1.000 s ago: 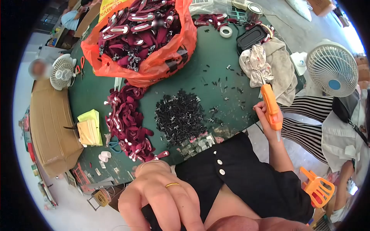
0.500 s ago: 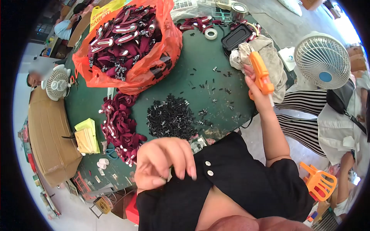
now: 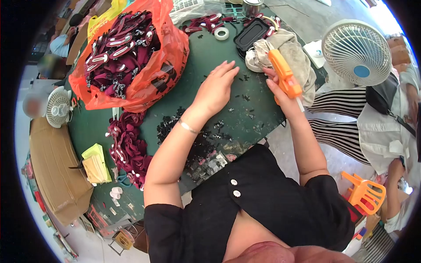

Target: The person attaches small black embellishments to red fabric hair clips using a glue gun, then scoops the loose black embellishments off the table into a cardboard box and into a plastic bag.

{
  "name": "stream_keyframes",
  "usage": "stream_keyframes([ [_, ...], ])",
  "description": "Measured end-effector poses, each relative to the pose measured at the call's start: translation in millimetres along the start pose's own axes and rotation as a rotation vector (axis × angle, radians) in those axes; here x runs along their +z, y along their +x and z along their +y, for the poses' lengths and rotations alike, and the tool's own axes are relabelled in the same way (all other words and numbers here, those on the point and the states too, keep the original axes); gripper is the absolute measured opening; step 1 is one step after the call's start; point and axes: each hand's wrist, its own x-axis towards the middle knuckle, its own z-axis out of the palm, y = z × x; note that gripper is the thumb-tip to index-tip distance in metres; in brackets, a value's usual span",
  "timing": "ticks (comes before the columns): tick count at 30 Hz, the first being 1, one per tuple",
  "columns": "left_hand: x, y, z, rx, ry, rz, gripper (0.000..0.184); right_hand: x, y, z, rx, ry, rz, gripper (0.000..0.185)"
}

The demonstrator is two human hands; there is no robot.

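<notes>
My right hand (image 3: 280, 94) is wrapped round an orange glue gun (image 3: 284, 72), its pale tip directed back towards my body. A crumpled grey cloth (image 3: 291, 50) lies just beyond it. My left hand (image 3: 218, 87) is over the green table (image 3: 175, 103) with its fingers stretched out and nothing visible in it. Small black pieces (image 3: 246, 97) are scattered between my hands. Under my left forearm is a heap of small black pieces (image 3: 199, 147), partly hidden. A row of burgundy hair clips (image 3: 129, 149) lies to its left.
An orange-red plastic bag (image 3: 173, 70) full of burgundy clips stands at the back left. Near the far edge are a tape roll (image 3: 221, 33) and a black tray (image 3: 252, 34). A white fan (image 3: 359, 52) and a person in striped trousers (image 3: 337, 103) are at the right.
My left hand has moved from in front of my chest forward over the table, its curled fingers now straightened. The right hand still holds the glue gun; the view has shifted slightly.
</notes>
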Motion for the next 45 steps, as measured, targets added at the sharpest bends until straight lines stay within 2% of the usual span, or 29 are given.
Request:
stream_keyframes([
  [4,7,5,5,0.154,0.055,-0.158,0.040,2,-2,-11,0.041,-0.026,-0.038,0.014],
  [9,-36,-44,13,0.122,0.049,-0.362,0.043,-10,-27,-27,0.140,0.057,-0.053,0.015],
  [11,-45,-58,29,0.060,0.146,-0.321,0.043,-15,-37,-24,0.131,0.054,-0.059,0.014],
  [13,-31,-61,50,0.129,0.203,-0.286,0.042,-10,-41,-25,0.108,0.066,-0.062,0.013],
  [14,-12,-61,59,0.174,0.080,-0.239,0.043,-6,-42,-24,0.098,0.089,-0.030,0.013],
  [15,3,-60,74,0.153,0.016,-0.278,0.048,-3,-42,-24,0.087,0.114,-0.002,0.013],
  [18,46,-58,100,0.208,0.161,-0.324,0.075,6,-40,-30,0.040,0.159,0.025,0.013],
  [21,55,-56,103,0.188,0.214,-0.297,0.082,0,-46,-39,0.036,0.036,0.009,0.013],
  [24,42,-65,87,0.050,0.321,-0.264,0.085,-6,-53,-39,0.078,0.041,0.007,0.013],
  [29,-8,-107,69,-0.284,0.406,-0.248,0.084,-12,-55,-24,0.104,0.028,-0.076,0.016],
  [31,-21,-117,81,-0.253,0.436,-0.260,0.079,-2,-46,-18,0.102,-0.037,-0.182,0.021],
  [32,-25,-121,87,-0.219,0.443,-0.267,0.077,9,-43,-14,0.182,0.006,-0.158,0.034],
  [34,-23,-131,89,-0.139,0.482,-0.278,0.072,34,-31,-7,0.170,-0.015,-0.193,0.040],
  [35,-20,-138,86,-0.141,0.484,-0.285,0.071,45,-27,-5,0.229,-0.017,-0.206,0.047],
  [37,-18,-152,81,-0.215,0.416,-0.270,0.068,70,-26,-4,0.398,-0.158,-0.286,0.050],
  [38,-21,-157,77,-0.244,0.462,-0.264,0.068,81,-34,6,0.209,-0.097,-0.331,0.049],
  [39,-25,-164,75,-0.272,0.500,-0.266,0.067,82,-30,13,-0.244,-0.408,-0.487,0.049],
  [41,-38,-172,70,-0.341,0.534,-0.232,0.064,86,-39,-15,0.358,-0.031,-0.550,0.048],
  [44,-53,-171,69,-0.305,0.533,-0.187,0.059,71,-40,-21,0.100,-0.151,-0.426,0.044],
  [45,-57,-167,67,-0.262,0.542,-0.162,0.057,59,-41,-2,0.032,-0.177,-0.386,0.039],
])
